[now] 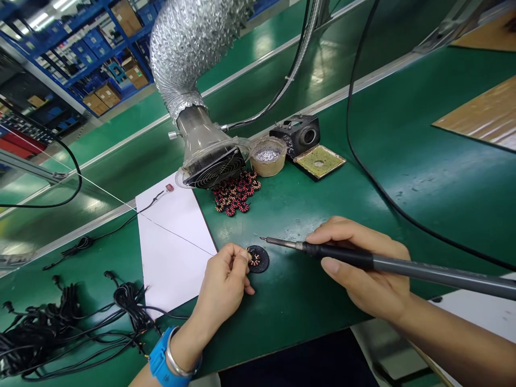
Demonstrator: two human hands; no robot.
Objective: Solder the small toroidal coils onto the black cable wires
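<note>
My left hand (228,277) is closed in a pinch at the edge of a round black pad (264,261). A thin solder wire (177,235) runs from its fingers toward the upper left. On the pad lies a small motor stator (255,259) with copper-coloured windings, partly covered by my fingertips. My right hand (371,269) grips a soldering iron (342,255), whose tip points left, above and to the right of the pad, apart from the stator. A pile of red-and-black stators (236,194) lies farther back.
A fume extractor (213,161) on a silver duct (173,59) hangs over the pile. Behind are a solder-filled tub (268,158), an iron stand (300,131) and a yellow sponge (320,161). White paper (173,247) and black cable bundles (60,322) lie left; a cable (382,193) crosses right.
</note>
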